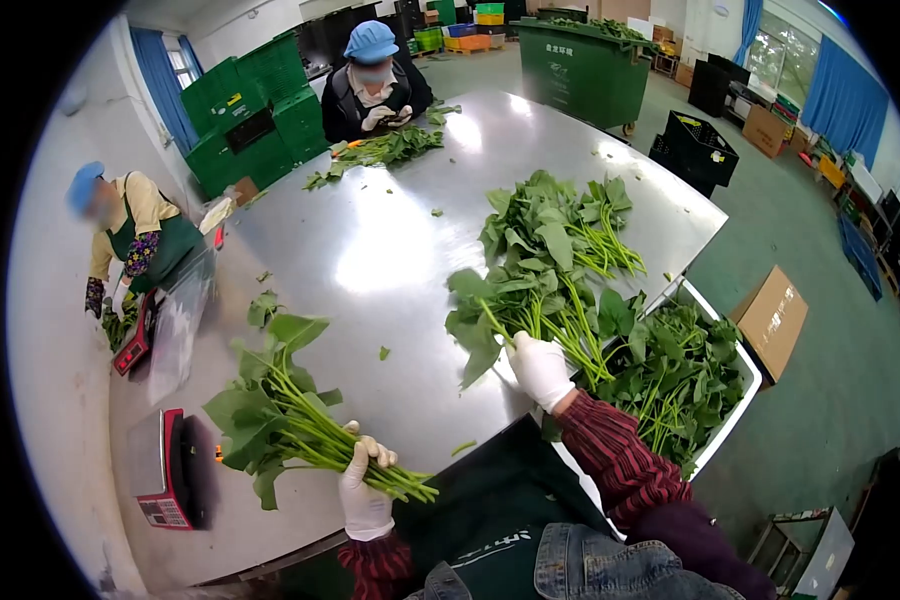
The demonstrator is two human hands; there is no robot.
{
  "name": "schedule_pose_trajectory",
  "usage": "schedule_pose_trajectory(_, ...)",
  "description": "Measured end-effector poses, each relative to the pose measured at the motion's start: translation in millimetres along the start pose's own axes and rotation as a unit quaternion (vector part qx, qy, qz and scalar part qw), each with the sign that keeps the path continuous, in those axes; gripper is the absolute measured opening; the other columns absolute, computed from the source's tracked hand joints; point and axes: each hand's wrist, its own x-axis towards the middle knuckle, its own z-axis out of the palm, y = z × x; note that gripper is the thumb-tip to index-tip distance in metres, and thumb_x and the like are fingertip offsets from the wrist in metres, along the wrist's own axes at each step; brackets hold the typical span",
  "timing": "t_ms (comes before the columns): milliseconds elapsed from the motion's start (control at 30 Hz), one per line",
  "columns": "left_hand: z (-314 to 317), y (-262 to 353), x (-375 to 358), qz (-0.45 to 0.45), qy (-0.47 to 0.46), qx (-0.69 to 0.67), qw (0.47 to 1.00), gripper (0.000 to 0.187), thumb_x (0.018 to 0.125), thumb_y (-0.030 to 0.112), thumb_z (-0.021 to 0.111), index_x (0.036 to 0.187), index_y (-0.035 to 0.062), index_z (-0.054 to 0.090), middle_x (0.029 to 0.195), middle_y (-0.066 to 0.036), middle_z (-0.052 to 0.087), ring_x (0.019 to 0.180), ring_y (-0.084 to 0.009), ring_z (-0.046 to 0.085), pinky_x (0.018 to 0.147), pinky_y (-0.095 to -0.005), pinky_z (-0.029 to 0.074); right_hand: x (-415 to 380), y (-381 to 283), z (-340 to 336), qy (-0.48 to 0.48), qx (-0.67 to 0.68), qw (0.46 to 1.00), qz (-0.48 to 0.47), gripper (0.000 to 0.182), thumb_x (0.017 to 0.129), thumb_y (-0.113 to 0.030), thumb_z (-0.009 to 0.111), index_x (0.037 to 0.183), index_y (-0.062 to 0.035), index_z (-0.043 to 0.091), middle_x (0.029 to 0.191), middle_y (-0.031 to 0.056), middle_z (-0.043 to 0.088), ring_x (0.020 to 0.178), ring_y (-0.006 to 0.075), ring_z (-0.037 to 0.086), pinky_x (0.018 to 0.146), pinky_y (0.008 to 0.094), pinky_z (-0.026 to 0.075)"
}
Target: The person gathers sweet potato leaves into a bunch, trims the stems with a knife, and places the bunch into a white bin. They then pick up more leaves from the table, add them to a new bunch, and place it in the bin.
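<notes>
My left hand (366, 490), in a white glove, is wrapped round the stems of a bunch of leafy greens (295, 415). The bunch leans to the left over the metal table, its cut stem ends sticking out past my fingers to the right. At the near edge of a heap of leafy greens (545, 250), my gloved right hand (540, 372) has its fingers closed on a leafy green stem (492, 318). My fingertips there are partly hidden. Beside my right forearm, more greens (675, 365) fill a white crate (727, 432).
A red scale (170, 470) stands at the table's left, with clear plastic bags (182, 330) beyond it. One co-worker (135, 230) bends over another scale (138, 335). A second co-worker (370, 85) handles greens (400, 146) across the metal table (300, 240). A cardboard box (773, 315) stands right.
</notes>
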Motion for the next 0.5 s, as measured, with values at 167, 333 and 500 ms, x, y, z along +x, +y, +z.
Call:
schedule_pose_trajectory(167,-2.8,-2.3,4.4,0.007,0.013,0.006,1.000,0.031,0.088,0.011,0.057,0.116,0.0062,0.043,0.075,-0.003,0.048,0.066,-0.0137,0.046,0.067,-0.0299,0.041,-3.6,-10.7,-75.4,-0.103,0.445,0.870,0.187,0.019,0.088,-0.020,0.058,0.079,-0.0028,0.059,0.060,0.0035,0.056,0.053,0.0121,0.054,0.050,0.0284,0.043)
schedule_pose_trajectory(333,6.4,-25.5,12.3,-0.040,0.025,0.036,0.998,0.025,0.087,0.005,0.055,0.110,0.0067,0.045,0.076,-0.003,0.049,0.067,-0.0142,0.048,0.068,-0.0302,0.042,-34.2,46.9,-42.3,-0.144,0.571,0.797,0.138,0.031,0.096,-0.028,0.044,0.096,-0.0015,0.061,0.066,-0.0012,0.057,0.053,0.0054,0.051,0.053,0.0208,0.040)
schedule_pose_trajectory(500,35.0,-86.6,13.5,-0.150,0.012,0.110,0.982,0.017,0.084,-0.001,0.057,0.098,0.0067,0.053,0.092,-0.008,0.058,0.081,-0.0174,0.057,0.071,-0.0297,0.047,-50.2,28.0,-64.5,-0.113,0.651,0.739,0.131,0.036,0.095,-0.036,0.044,0.084,-0.0036,0.056,0.067,0.0009,0.055,0.051,0.0069,0.049,0.051,0.0197,0.039)
